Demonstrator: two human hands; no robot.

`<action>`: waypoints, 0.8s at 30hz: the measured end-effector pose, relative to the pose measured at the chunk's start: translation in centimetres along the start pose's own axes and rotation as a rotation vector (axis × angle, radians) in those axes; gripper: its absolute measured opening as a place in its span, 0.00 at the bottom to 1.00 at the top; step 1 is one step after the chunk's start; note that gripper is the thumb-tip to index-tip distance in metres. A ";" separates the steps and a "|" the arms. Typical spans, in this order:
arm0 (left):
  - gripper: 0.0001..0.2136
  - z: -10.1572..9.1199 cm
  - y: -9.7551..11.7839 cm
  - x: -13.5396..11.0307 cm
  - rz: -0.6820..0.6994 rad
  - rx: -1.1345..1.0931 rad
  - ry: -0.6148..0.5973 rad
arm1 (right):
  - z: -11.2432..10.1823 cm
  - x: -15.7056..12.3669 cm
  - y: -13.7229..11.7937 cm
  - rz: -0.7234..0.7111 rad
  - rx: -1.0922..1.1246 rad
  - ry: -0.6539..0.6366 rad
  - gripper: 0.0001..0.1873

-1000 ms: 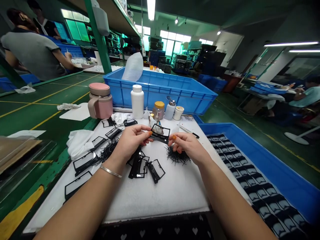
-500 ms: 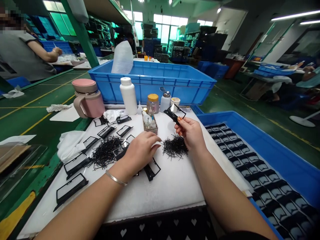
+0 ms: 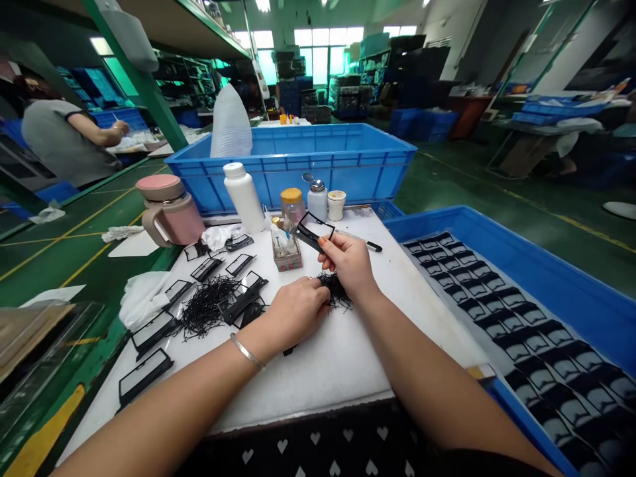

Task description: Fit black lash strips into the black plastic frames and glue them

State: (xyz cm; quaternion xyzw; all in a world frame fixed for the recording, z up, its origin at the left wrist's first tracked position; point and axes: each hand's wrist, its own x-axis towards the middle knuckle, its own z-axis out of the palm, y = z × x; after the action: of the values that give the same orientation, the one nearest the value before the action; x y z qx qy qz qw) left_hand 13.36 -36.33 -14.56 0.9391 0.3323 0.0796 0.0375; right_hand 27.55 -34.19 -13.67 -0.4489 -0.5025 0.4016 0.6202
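My right hand (image 3: 350, 262) pinches a black plastic frame with a clear window (image 3: 307, 236) and holds it raised above the table. My left hand (image 3: 301, 306) reaches into the right-hand pile of thin black strips (image 3: 338, 291), its fingers curled and closed. Whatever lies between those fingertips is hidden. Left of that hand lies a larger pile of black strips (image 3: 206, 308). Several similar black frames lie around it, one of them a frame (image 3: 144, 376) near the left table edge.
Along the back stand a pink mug (image 3: 171, 215), a white bottle (image 3: 244, 199), a yellow-lidded jar (image 3: 293, 204), a pump bottle (image 3: 317, 201) and a small box (image 3: 287, 255). Behind them sits a blue crate (image 3: 348, 172). At right, a blue bin (image 3: 447, 218) holds rows of frames. A co-worker (image 3: 64, 139) sits far left.
My left hand has moved right and down into the strip pile, and its fingers have closed. My right hand has brought the frame leftward, nearer the left hand. The camera view has shifted slightly.
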 end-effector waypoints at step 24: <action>0.06 -0.3 0.0 0.6 -0.207 -0.163 -0.037 | 0.0 0.5 0.5 -0.011 -0.049 0.017 0.18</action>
State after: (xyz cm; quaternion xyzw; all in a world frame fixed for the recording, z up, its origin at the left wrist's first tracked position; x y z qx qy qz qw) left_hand 13.79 -36.00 -14.20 0.8949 0.4191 0.0847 0.1279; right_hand 27.65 -33.58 -13.99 -0.4647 -0.5092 0.3820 0.6154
